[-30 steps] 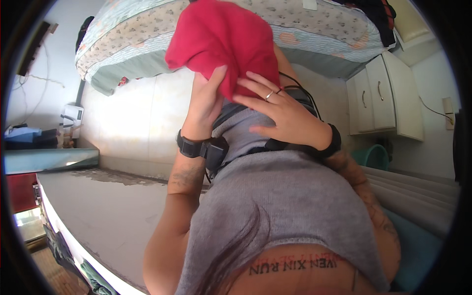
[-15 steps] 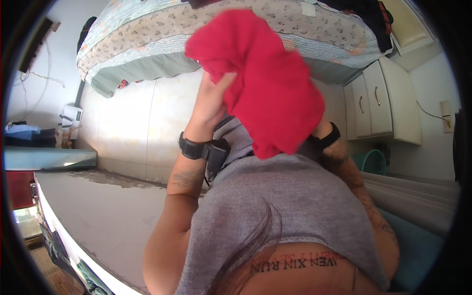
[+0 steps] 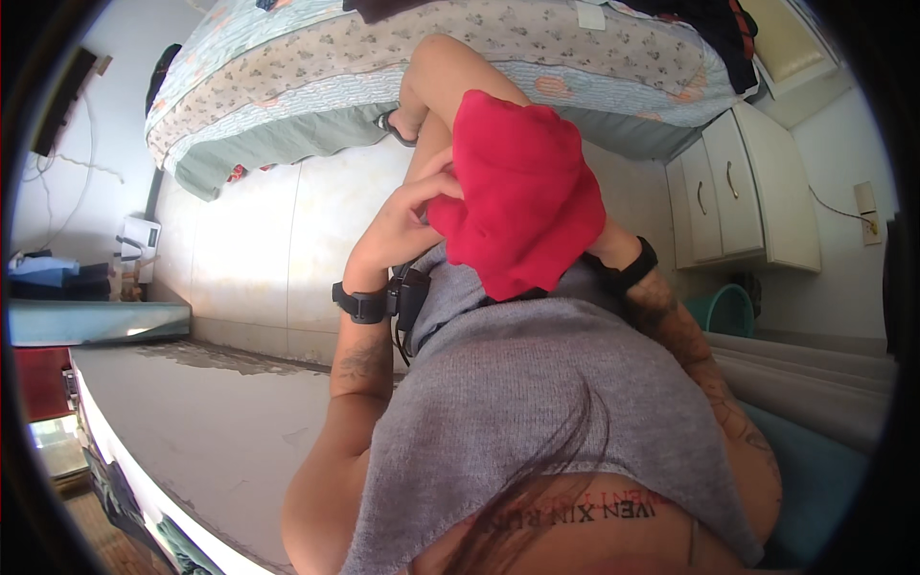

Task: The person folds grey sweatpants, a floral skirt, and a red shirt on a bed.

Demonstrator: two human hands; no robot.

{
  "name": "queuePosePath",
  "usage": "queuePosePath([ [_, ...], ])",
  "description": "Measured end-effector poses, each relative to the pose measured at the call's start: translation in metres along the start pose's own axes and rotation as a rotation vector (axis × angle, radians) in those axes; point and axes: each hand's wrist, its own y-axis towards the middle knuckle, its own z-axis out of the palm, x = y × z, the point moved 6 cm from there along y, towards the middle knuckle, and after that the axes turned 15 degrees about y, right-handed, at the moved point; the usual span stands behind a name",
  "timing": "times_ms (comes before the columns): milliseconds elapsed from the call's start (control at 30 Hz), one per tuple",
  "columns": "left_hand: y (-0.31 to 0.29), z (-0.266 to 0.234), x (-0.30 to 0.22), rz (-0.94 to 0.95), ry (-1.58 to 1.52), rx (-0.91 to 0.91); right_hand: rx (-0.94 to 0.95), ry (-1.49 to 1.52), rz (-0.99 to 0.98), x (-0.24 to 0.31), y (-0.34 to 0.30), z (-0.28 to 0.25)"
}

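Note:
A piece of soft red cloth (image 3: 522,192), perhaps a garment, hangs bunched and creased over my lap. Its exact kind is hard to tell. At its left edge my left hand (image 3: 410,213) pinches the fabric between thumb and fingers. On the opposite side, my right hand (image 3: 616,245) holds the lower right edge; its fingertips are hidden by the fabric. Each wrist wears a black band, and a small black box sits beside the left one.
My bent leg (image 3: 455,72) crosses in front of the bed (image 3: 335,62), which has a patterned cover. A white cabinet (image 3: 733,192) stands at the right, above a green bin (image 3: 725,311). A grey ledge (image 3: 192,402) runs along my left, and pale tiles (image 3: 240,230) cover the floor.
The red cloth has come down and bunched smaller, uncovering my leg and sandalled foot. My left hand has shifted slightly lower, its fingers now on the cloth's left edge.

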Motion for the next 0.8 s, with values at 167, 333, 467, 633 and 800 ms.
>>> queuePosePath([
  [167, -0.009, -0.002, -0.009, 0.025, -0.048, 0.109, 0.081, -0.191, -0.040, 0.016, -0.005, 0.001],
  [333, -0.006, 0.001, -0.003, -0.192, -0.065, 0.211, 0.078, -0.309, -0.096, 0.012, -0.006, -0.006],
  [467, 0.043, 0.013, -0.027, -0.078, 0.289, 0.006, -0.033, -0.204, -0.192, -0.001, 0.038, -0.037],
  [633, 0.105, 0.009, 0.021, -0.047, 0.459, -0.004, -0.158, -0.225, 0.254, 0.027, 0.071, -0.068],
  [800, 0.128, -0.001, 0.102, -0.862, 0.364, 0.241, 0.097, -0.779, 0.164, 0.016, 0.116, -0.124],
])
